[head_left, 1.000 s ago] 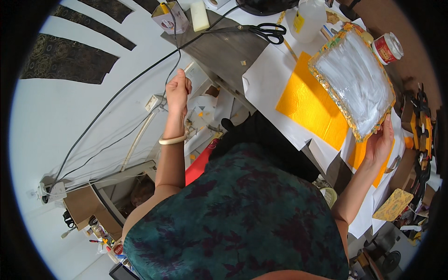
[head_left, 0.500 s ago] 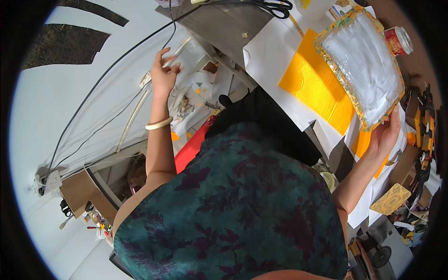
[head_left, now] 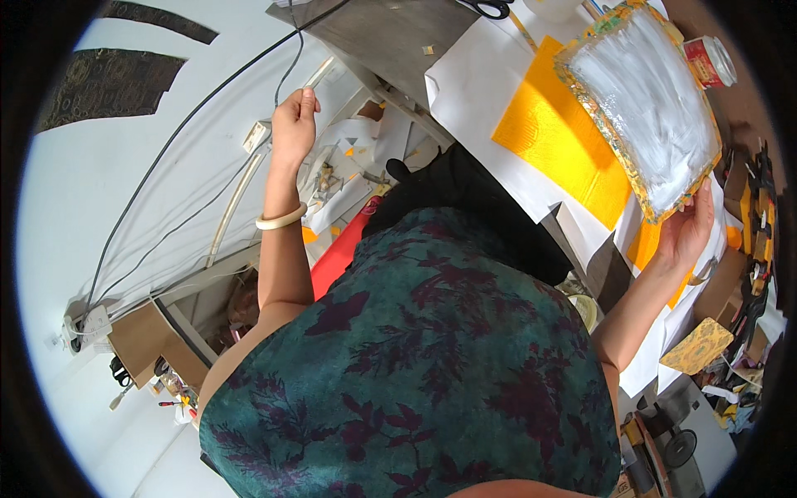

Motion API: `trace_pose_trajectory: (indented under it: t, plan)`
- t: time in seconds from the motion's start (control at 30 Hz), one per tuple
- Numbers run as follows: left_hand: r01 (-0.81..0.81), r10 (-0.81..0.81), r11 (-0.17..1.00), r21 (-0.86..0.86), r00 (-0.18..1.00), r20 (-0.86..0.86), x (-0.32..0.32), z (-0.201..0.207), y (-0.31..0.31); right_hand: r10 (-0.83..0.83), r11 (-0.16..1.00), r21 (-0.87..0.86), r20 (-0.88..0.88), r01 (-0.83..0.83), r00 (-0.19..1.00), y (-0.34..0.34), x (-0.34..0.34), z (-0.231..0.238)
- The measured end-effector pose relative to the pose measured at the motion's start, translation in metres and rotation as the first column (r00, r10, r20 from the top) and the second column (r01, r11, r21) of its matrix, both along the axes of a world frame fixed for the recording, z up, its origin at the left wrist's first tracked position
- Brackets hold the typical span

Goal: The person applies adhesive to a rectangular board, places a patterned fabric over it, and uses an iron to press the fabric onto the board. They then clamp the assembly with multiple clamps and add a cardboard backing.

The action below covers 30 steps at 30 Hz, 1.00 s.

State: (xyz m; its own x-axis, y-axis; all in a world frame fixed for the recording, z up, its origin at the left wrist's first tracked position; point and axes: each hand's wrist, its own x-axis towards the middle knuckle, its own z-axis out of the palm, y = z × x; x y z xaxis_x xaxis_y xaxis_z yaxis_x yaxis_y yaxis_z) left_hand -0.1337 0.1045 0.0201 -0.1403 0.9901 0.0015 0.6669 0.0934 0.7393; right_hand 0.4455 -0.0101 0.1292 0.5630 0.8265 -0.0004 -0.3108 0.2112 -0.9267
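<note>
My right hand (head_left: 691, 226) grips the lower corner of a rectangular panel (head_left: 643, 108), its fingers partly hidden beneath. White paste is smeared in streaks over the panel's face, and a yellow-green patterned border runs round it. Below the panel lies a yellow textured sheet (head_left: 560, 137) on white paper (head_left: 473, 100). Away to the left, my left hand (head_left: 292, 129) is closed, thumb against the curled fingers. A thin grey cable (head_left: 286, 75) meets that hand's edge; whether the fingers hold anything is hidden.
A red and white can (head_left: 710, 62) stands beyond the panel. Black scissors (head_left: 490, 8) lie at the top edge of the grey table (head_left: 382, 37). A patterned yellow block (head_left: 697, 347) is at the right. Cables run along the white wall at left, near a power socket (head_left: 87, 324).
My left hand has closed from spread, curved fingers and turned slightly. The right hand still holds the panel, which has shifted slightly upward in view as the view itself moved a little.
</note>
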Motion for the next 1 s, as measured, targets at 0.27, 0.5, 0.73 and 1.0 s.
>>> trace_pose_trajectory:
  t: [0.27, 0.5, 0.73, 1.0]
  plan:
    - [0.0, -0.013, 1.0, 0.03, 0.913, 0.407, 0.023, 0.009, -0.001, 0.043, 0.998, 0.053, 0.017, -0.044, 0.999, -0.003, 0.0, -0.002]
    - [-0.065, 0.113, 0.988, -0.141, 0.924, 0.366, 0.01, 0.003, 0.002, 0.045, 0.997, 0.057, -0.006, -0.044, 0.999, -0.005, 0.004, -0.005]
    - [-0.177, 0.165, 0.975, -0.136, 0.982, -0.094, 0.011, 0.016, 0.003, 0.047, 0.997, 0.06, -0.02, -0.046, 0.999, -0.005, 0.004, -0.006]
    - [-0.141, 0.145, 0.986, -0.093, 0.989, 0.039, 0.011, 0.013, -0.004, -0.064, 0.998, -0.005, -0.007, 0.064, 0.998, -0.002, -0.013, -0.001]
